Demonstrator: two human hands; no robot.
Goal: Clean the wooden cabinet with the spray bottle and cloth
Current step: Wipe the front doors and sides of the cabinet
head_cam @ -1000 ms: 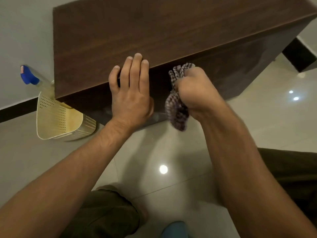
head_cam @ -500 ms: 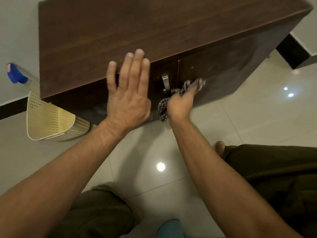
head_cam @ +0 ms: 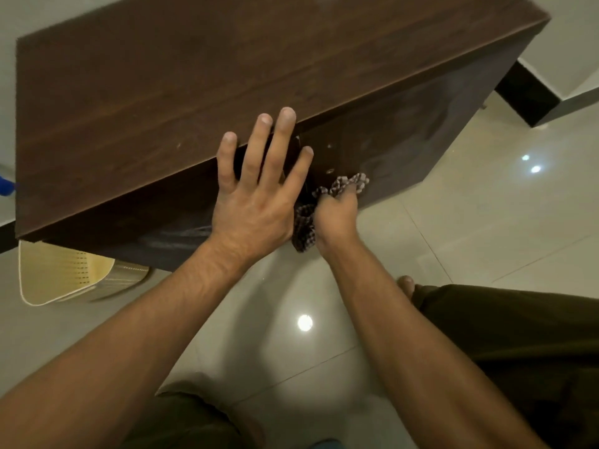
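Wooden cabinet (head_cam: 162, 108) against wall, mid-clean: right hand (head_cam: 337, 218) grips checked cloth (head_cam: 304, 231) on door front; left hand (head_cam: 256, 202) flat at top edge. Smears suggest wiping unfinished; spray bottle (head_cam: 5, 184) far left.

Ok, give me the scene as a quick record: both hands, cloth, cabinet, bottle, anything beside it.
left hand: fingers straight, flat on the cabinet front near its top edge
right hand: grips the cloth, pressing it on the cabinet front
cloth: checked, bunched
cabinet: dark wood, smears low on its front
bottle: only a blue bit shows, at the left edge
basket: cream, perforated, on the floor left of the cabinet
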